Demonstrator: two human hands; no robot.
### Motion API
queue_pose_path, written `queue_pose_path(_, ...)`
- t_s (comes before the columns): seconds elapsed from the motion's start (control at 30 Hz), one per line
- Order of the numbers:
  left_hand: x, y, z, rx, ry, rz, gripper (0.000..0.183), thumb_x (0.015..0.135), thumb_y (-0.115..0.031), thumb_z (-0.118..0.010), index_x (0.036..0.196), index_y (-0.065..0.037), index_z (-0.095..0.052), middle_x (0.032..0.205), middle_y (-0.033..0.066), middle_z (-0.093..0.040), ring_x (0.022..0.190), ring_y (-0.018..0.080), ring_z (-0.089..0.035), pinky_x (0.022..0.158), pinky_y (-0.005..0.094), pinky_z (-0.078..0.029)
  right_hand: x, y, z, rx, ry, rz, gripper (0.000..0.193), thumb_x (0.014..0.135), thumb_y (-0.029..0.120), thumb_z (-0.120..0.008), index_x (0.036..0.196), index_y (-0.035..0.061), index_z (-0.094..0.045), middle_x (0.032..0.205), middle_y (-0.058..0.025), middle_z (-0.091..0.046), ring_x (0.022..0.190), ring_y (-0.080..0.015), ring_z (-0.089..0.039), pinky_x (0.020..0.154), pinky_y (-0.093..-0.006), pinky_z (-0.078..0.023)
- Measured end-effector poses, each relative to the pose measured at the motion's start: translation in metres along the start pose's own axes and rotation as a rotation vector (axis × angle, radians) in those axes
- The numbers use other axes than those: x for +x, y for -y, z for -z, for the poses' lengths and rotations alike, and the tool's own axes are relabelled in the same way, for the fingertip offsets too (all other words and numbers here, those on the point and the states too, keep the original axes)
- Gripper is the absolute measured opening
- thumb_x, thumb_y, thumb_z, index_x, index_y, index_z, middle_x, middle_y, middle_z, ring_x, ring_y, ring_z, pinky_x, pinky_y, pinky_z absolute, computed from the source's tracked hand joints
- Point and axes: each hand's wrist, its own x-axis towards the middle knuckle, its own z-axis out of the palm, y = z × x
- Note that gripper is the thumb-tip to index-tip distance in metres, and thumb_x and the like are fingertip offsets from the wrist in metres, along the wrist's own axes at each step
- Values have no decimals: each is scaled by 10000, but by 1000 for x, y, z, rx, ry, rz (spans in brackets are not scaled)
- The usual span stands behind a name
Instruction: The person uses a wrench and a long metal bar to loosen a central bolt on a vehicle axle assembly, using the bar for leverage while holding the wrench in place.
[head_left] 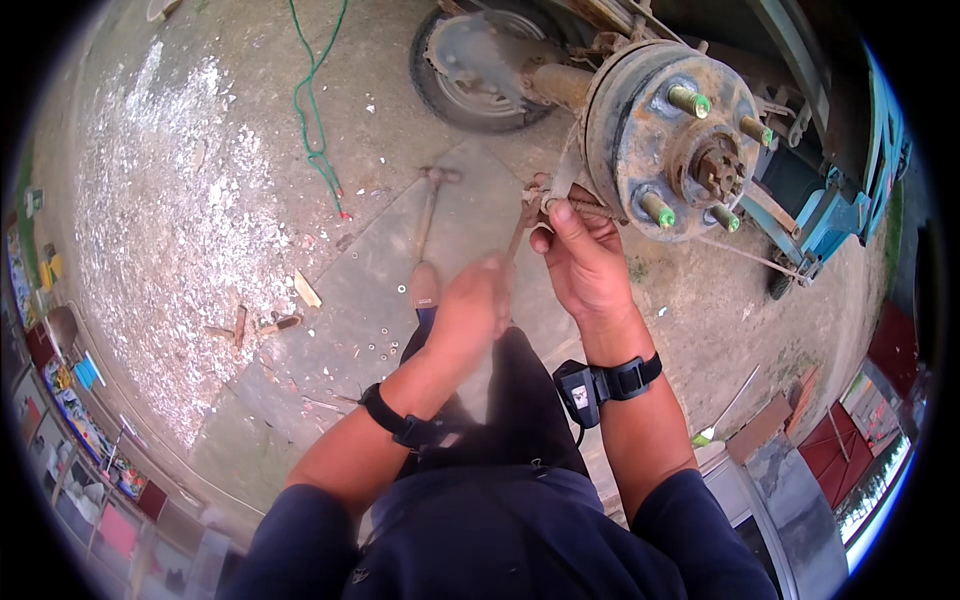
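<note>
A rusty wheel hub with a brake drum [668,140] and several green-tipped studs sits at the upper right. Beside it, a threaded rod [595,208] runs toward a rusty lever fitting [538,190]. My right hand [588,262] pinches the rod's end between thumb and fingers. My left hand [478,298], smeared by motion, is closed around a thin rusty wrench [518,240]. The wrench's upper end reaches the fitting; how it seats there is too small to tell.
A hammer [427,215] lies on the floor ahead of my shoe [425,287]. Small nuts [385,345] are scattered left of my legs. A green rope [312,110] trails at the upper left. Behind the hub is a tyred wheel [490,75]; a blue metal frame [840,225] stands right.
</note>
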Motion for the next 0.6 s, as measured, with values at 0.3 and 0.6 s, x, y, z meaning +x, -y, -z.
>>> queue_pose_path(0.3, -29, 4, 7, 323, 68, -179, 312, 1055, -335, -503, 1100, -43, -602, 724, -10, -528, 618, 73, -486, 561, 222, -392, 1, 0, -5, 21, 11, 38, 247, 948, 195, -683, 1172, 92, -691, 1129, -29, -700, 943, -130, -606, 694, -280, -443)
queue_pose_path(0.6, -15, 13, 16, 513, 62, -337, 264, 1061, -265, -483, 1066, -36, -612, 731, -6, -547, 653, 84, -503, 609, 252, -424, -2, -2, -4, 24, -40, 13, 181, 957, 234, -674, 1088, 113, -705, 1106, -55, -707, 897, -164, -624, 684, -285, -446)
